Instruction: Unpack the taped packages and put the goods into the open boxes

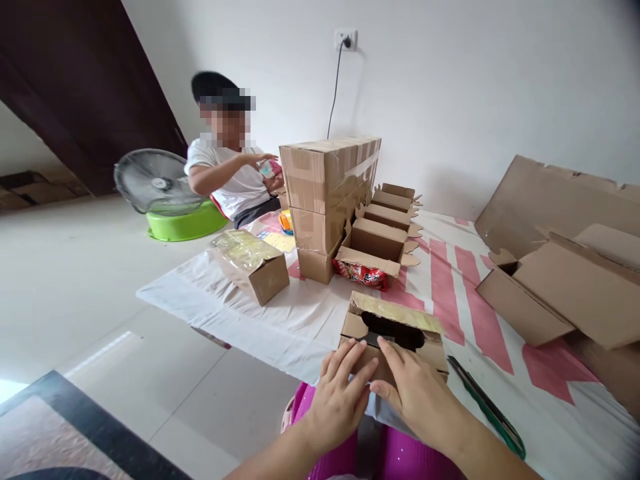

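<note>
The left hand (339, 399) and right hand (417, 395) press flat, fingers together, on the box (400, 319), seemingly over clear tape (375, 408).

A home floor: wall socket (346, 39), fan (151, 181), cartons (327, 175)

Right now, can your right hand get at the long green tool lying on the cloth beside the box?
Probably yes. The green tool lies in the open on the cloth, just right of the right hand, with nothing between them; that hand would only have to leave the box it presses.
</note>
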{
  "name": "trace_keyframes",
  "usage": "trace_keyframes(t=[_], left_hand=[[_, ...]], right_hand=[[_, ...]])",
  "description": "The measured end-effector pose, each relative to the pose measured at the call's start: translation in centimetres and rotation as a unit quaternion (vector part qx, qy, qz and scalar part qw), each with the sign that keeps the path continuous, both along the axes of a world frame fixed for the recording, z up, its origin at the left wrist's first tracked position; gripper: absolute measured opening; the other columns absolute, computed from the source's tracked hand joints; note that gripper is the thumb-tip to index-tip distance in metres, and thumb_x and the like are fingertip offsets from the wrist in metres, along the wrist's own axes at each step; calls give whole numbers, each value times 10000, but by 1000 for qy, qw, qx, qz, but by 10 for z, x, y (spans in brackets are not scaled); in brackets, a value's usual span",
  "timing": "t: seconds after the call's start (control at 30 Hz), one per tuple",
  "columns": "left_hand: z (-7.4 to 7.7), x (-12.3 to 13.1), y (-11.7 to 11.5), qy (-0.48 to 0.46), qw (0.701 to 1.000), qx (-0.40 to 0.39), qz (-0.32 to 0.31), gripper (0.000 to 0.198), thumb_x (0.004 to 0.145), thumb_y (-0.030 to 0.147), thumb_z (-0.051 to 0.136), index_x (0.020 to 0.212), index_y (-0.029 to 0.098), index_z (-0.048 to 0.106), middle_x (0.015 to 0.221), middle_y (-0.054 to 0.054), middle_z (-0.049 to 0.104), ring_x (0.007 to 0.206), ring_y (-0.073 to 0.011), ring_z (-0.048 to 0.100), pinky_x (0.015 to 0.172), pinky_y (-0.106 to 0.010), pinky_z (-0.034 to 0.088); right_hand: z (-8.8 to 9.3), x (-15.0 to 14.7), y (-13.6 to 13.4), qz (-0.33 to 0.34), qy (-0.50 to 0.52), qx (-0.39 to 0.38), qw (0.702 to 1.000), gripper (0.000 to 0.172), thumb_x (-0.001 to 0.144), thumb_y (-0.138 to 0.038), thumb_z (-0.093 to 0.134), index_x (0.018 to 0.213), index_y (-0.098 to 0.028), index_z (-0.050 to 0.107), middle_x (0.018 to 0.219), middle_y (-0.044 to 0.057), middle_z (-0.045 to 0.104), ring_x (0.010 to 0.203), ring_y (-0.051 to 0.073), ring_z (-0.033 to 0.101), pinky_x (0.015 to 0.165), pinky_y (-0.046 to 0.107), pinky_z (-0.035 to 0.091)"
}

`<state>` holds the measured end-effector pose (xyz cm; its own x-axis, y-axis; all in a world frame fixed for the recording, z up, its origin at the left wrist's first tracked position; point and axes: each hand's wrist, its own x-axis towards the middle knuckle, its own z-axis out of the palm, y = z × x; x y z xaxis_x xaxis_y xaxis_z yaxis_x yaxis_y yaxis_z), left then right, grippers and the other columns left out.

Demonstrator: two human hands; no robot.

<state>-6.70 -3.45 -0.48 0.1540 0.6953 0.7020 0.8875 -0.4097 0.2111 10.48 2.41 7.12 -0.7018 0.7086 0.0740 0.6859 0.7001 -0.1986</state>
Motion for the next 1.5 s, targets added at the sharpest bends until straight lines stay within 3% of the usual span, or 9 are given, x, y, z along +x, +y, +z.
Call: trace_keyframes(t=[0.17,0.37,0.53,0.73,0.9,1.13,1.27,1.37,1.5], left_hand=[[4,-3,5,37,999,-3,18,370,979,289,434,1310,235,590,1304,-76,619,1246,-255,471,1015,-374,292],[5,-2,5,8,999,-49,16,415,933,413,543,1315,254,583,1302,-65,622,1212,-267,491,1042,-396,261],[6,1,3,2,999,-46,20,395,923,398,558,1288,252,601,1277,-68,628,1195,-277,493,1041,-407,262],[8,4,1,-2,999,-43,26,395,945,410,526,1290,232,599,1260,-82,636,1190,-279,487,1031,-405,265],[11,6,1,15,999,-25,34,368,964,385,488,1269,221,610,1230,-87,653,1171,-272,497,1012,-389,276],[4,11,-1,-8,999,-15,44,334,967,325,485,1253,213,615,1229,-87,652,1180,-272,501,1023,-401,289],[-1,15,-2,0,998,-25,54,335,958,292,504,1269,220,608,1253,-76,647,1209,-270,493,1051,-406,273],[-4,18,-4,3,997,-28,71,373,940,326,542,1299,236,591,1282,-69,638,1242,-272,483,1088,-412,255],[-4,20,-8,17,999,-12,46,404,911,318,572,1307,239,578,1376,-86,576,1324,-288,440,1106,-439,287]], right_hand=[[-3,-4,3,-73,-90,42,992,772,860,-644,552,1398,-91,523,1366,238,577,1273,460,513,1021,664,409],[-11,22,22,-103,-73,100,987,716,962,-614,350,1332,-43,576,1342,216,606,1241,354,562,1063,566,396],[-23,40,25,-116,-61,217,967,665,959,-633,298,1226,-155,674,1506,120,462,1393,421,353,1073,670,289],[-35,67,47,-219,20,227,949,771,950,-637,301,1469,-75,397,1506,238,401,1396,407,344,1052,569,387],[-34,73,51,-250,33,244,937,530,966,-508,384,1307,-152,579,1547,215,323,1410,485,264,977,702,370],[-28,63,44,-123,110,246,955,278,974,-264,451,1048,-172,703,923,104,699,911,259,628,907,467,489],[-27,51,46,-71,119,223,965,472,987,-314,457,1421,-128,455,1226,158,652,1133,286,593,970,464,475],[-27,45,55,-44,68,211,974,758,940,-518,500,1533,-124,240,1577,206,293,1448,366,272,1105,571,342],[-34,52,74,-15,-11,154,988,1043,792,-735,553,1553,-132,173,1584,227,261,1465,395,218,1118,614,293]])
